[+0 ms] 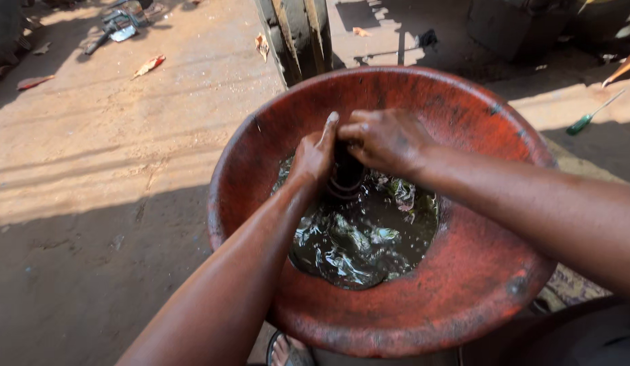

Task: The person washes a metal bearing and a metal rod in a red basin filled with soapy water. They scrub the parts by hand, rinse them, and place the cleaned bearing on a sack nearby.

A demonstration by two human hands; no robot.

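Note:
A wide red basin (464,285) holds dark, oily liquid (359,247) in its bottom. A dark cylindrical metal part with ribbed rings (346,177) stands upright in the liquid. My left hand (315,154) wraps around the part's left side. On its top and right side my right hand (386,139) closes over it. Both hands are wet. The lower end of the part is hidden under the liquid.
A green-handled screwdriver (591,115) lies on the dirt ground at right. A dark metal post (298,34) stands just behind the basin. Tools and scraps (118,27) lie at the far left. A sandalled foot (288,351) shows below the basin.

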